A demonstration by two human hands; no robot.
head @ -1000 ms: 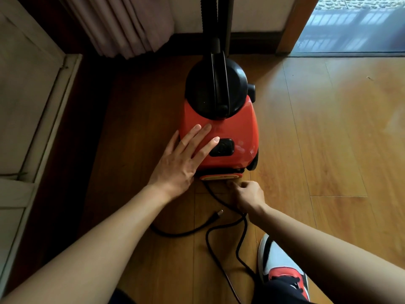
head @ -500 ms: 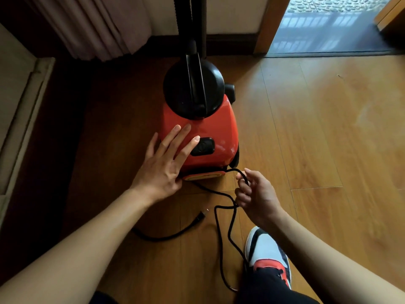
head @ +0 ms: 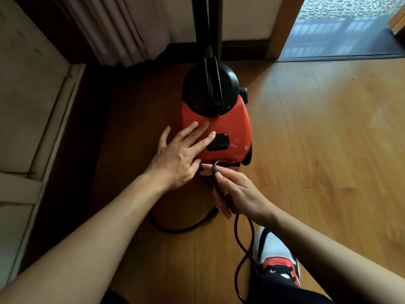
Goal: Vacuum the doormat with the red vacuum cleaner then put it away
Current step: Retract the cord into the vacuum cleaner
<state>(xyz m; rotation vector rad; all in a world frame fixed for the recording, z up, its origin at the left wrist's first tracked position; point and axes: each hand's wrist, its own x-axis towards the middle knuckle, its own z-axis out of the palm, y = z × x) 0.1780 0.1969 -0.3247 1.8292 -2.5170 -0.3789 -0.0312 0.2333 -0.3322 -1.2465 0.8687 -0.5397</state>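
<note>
Head view looks down at your two bare arms reaching to the red plastic canister vacuum cleaner with a black domed top (head: 221,130), which stands on the glossy brown wooden plank floor (head: 328,150) straight ahead of you, near the back wall. Your left hand (head: 179,159) lies flat on the rear of the red body, its fingers (head: 192,132) straight and spread apart, the tips just beside the black oval switch panel (head: 218,142). Your right hand (head: 238,194) sits just behind the vacuum's lower rear edge, close beside your left hand, with its fingers (head: 225,183) curled and clamped on the thin black power cord (head: 237,244); a small loop of the cord rises between thumb and forefinger against the back of the machine. From that hand the cord runs back toward you in loose bends past your white, red and black sneaker (head: 276,255), and another length curves across the floor under your left forearm; the cord's end near your right hand is partly hidden, so you cannot make out the plug clearly. A black ribbed hose (head: 207,23) rises from the dome out of the top of the frame. Pleated mauve curtain fabric (head: 114,29) hangs at upper left, a pale beige piece of furniture (head: 28,106) fills the left edge, and a wooden door frame (head: 282,27) stands at upper right with pebbled ground beyond it.
</note>
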